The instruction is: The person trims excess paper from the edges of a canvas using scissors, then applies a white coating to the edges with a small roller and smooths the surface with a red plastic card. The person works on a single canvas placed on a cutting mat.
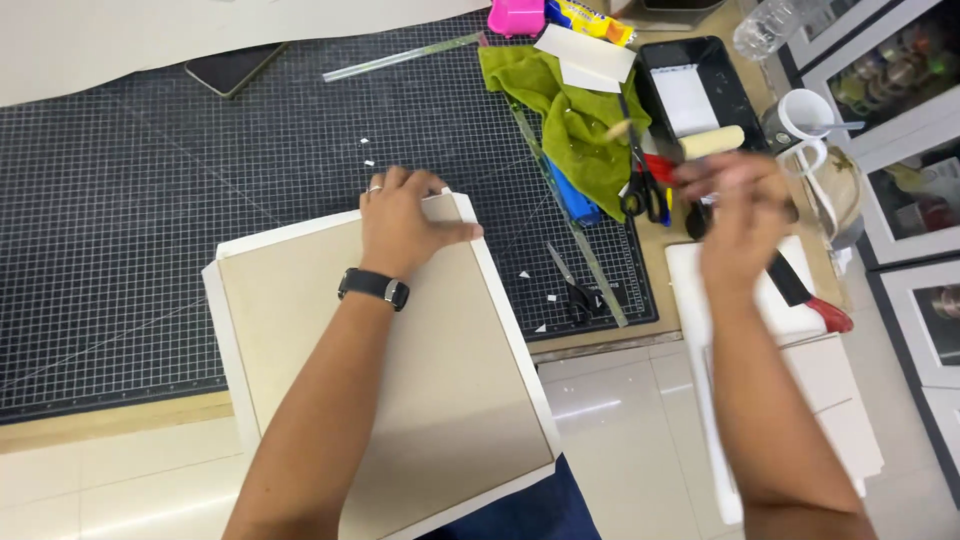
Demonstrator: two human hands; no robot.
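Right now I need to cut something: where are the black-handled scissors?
In the head view, the black-handled scissors lie right of centre on the cutting mat's right edge, against the green cloth, just left of the raised right hand.

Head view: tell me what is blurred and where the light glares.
Head view: the right hand is smeared by motion blur, and so is the paint roller by it; the left hand on the grey board is sharp; a pale glare streak lies on the floor tiles; the cutting mat is evenly lit.
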